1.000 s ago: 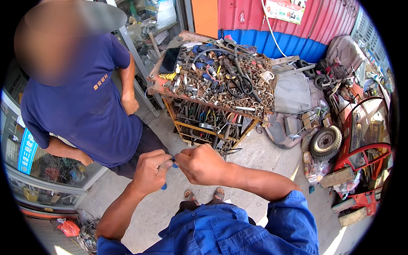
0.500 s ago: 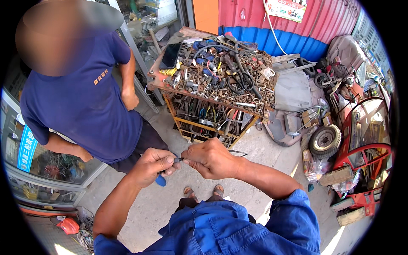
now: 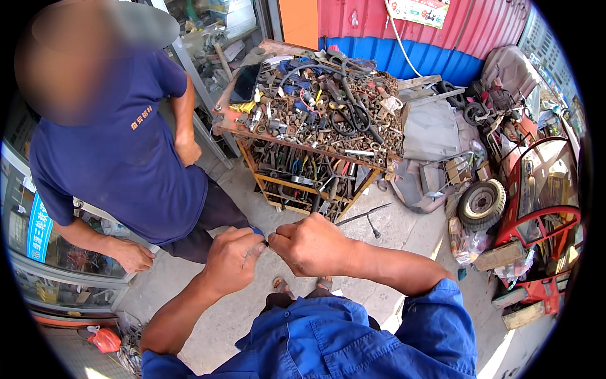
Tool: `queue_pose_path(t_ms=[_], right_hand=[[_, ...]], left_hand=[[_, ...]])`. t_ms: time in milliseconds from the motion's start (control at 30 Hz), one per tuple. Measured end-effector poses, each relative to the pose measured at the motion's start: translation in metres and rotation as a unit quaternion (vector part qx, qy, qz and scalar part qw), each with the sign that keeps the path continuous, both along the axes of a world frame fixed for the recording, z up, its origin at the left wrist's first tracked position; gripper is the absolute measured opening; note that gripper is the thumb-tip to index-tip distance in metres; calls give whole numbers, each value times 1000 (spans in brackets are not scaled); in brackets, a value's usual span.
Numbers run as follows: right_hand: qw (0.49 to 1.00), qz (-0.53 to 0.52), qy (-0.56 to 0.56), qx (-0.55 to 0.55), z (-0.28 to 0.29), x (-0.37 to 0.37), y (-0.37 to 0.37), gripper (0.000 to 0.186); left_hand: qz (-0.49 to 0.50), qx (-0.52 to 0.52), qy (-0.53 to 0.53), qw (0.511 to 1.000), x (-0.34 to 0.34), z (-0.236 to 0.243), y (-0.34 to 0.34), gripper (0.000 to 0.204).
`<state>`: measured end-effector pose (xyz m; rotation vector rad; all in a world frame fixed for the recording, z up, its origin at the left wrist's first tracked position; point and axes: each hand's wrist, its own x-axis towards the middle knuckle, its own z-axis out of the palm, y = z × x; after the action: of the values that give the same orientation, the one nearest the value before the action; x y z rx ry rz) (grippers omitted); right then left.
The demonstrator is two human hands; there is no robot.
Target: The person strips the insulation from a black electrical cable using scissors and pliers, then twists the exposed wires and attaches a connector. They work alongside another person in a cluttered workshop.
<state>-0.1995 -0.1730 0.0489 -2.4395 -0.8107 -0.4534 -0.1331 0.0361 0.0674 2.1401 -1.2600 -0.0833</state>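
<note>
My left hand (image 3: 230, 262) and my right hand (image 3: 312, 246) are raised over the pavement, almost meeting, fingers curled and pinched on a small dark piece (image 3: 264, 245), mostly hidden between their fingertips, too small to identify. Beyond them stands a rusty metal rack (image 3: 224, 117), its top heaped with bolts, sockets, rings, hoses and a dark flat rectangular object (image 3: 246, 82), with pliers and other hand tools (image 3: 303, 167) on the shelf below.
A person in a navy shirt (image 3: 120, 164) stands close at left before a glass cabinet (image 3: 95, 287). At right lie a tire (image 3: 480, 205), a red vehicle door (image 3: 521, 230) and assorted scrap. Black cable (image 3: 372, 224) lies beside the rack; a red bag (image 3: 104, 338) is at lower left.
My fingers have shifted around the small piece, briefly showing more of it half a second ago. The other person's lower hand has moved down and toward me.
</note>
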Motion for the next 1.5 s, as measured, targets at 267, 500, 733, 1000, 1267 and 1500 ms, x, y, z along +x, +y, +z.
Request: queue_pose_path(t_ms=[267,500,733,1000,1267,1500], right_hand=[[972,53,40,225,-21,1,-2,10],[970,78,41,225,-33,3,-3,12],[996,-61,35,59,-27,-13,10,19],[982,-60,81,158,-20,-5,-2,9],[951,-31,176,251,-13,-4,-7,16],[954,-75,65,284,-22,-12,9,11]], left_hand=[[-10,-100,241,965,-4,-18,3,23],[-26,-51,410,910,4,-25,13,26],[18,-31,111,993,-3,-27,-4,12],[52,-121,42,990,-4,-18,-15,14],[14,-94,-74,993,-3,-18,-12,16],[60,-142,-79,985,-16,-20,-21,14]])
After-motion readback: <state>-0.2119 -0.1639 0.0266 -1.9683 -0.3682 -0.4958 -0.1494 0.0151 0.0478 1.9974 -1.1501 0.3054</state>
